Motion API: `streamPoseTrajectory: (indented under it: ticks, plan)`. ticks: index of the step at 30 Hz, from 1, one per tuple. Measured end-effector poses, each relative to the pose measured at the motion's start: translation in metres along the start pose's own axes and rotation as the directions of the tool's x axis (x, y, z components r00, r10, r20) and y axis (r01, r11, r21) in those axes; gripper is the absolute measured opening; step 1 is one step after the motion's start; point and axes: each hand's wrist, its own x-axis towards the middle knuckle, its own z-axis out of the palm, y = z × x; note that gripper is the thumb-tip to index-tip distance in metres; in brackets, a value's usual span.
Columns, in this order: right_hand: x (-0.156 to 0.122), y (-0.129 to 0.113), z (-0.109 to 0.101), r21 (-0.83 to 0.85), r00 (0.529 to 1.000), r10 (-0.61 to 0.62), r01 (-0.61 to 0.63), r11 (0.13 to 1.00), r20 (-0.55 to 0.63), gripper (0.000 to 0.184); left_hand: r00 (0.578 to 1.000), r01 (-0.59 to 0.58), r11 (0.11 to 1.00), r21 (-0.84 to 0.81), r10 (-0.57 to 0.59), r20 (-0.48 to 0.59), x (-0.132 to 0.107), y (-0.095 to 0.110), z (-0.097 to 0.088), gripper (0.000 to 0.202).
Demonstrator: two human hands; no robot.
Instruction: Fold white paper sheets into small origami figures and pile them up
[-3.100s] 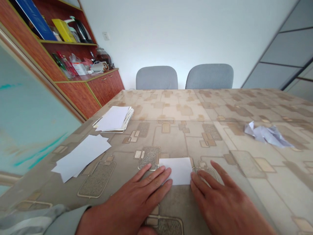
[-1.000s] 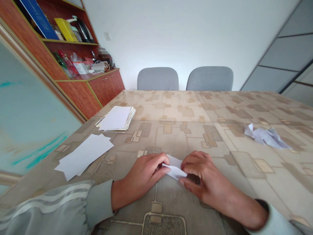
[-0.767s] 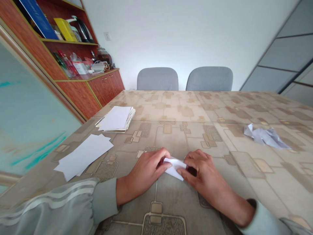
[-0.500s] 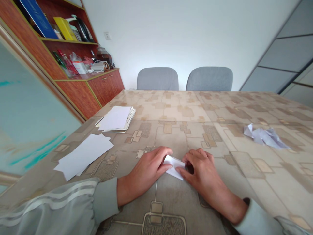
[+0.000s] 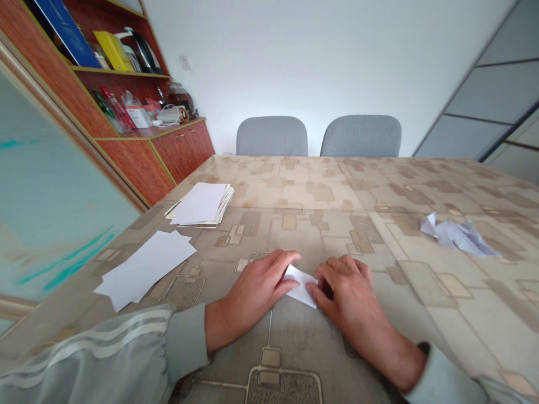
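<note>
A small folded piece of white paper (image 5: 301, 287) is between my two hands, low over the patterned table (image 5: 295, 191). My left hand (image 5: 263, 286) grips its left end, thumb on top and fingers behind. At the right end, my right hand (image 5: 345, 292) pinches the paper between thumb and curled fingers. The fingertips under and behind the paper are partly hidden. Left of my left hand lie several loose white sheets (image 5: 147, 269), overlapping one another.
A stack of papers (image 5: 200, 203) lies farther back on the left. Crumpled paper (image 5: 458, 235) rests on the right side of the table. Two grey chairs (image 5: 272, 136) stand at the far edge. A wooden cabinet (image 5: 135, 163) is at the back left.
My hands and the folded paper have shifted very slightly. My right thumb has moved a little to the right along the paper, and both hands still hold it.
</note>
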Motion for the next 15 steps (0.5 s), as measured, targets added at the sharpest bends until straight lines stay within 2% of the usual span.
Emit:
streamPoseTrajectory:
  ticks: [2,5,6,8,9,11,15]
  plan:
    - [0.0,0.0,0.001,-0.009,1.0,-0.001,0.001,1.0,-0.012,0.014,0.999,-0.033,0.998,0.056,0.033,-0.004,-0.001,0.003,-0.002,0.026]
    - [0.0,0.001,0.004,-0.01,0.998,-0.011,0.011,1.0,-0.065,0.014,0.983,-0.186,0.963,0.195,0.183,0.036,-0.012,0.009,-0.006,0.029]
    - [-0.001,0.001,0.005,-0.012,0.996,-0.015,0.014,1.0,-0.086,0.015,0.967,-0.254,0.941,0.222,0.242,0.078,-0.018,0.01,-0.007,0.035]
    - [-0.001,0.002,0.007,-0.023,0.992,-0.027,0.025,0.999,-0.124,0.017,0.931,-0.347,0.915,0.207,0.309,0.197,-0.031,0.011,-0.009,0.06]
    - [-0.002,0.002,0.007,-0.032,0.99,-0.036,0.032,0.999,-0.133,0.017,0.916,-0.366,0.911,0.189,0.317,0.244,-0.037,0.01,-0.009,0.072]
    - [-0.002,0.001,0.007,-0.052,0.991,-0.048,0.041,0.998,-0.128,0.017,0.897,-0.37,0.914,0.165,0.305,0.318,-0.046,0.006,-0.011,0.084]
    - [-0.002,0.0,0.006,-0.079,0.994,-0.054,0.046,0.996,-0.091,0.015,0.886,-0.368,0.92,0.136,0.303,0.351,-0.049,-0.002,-0.014,0.083]
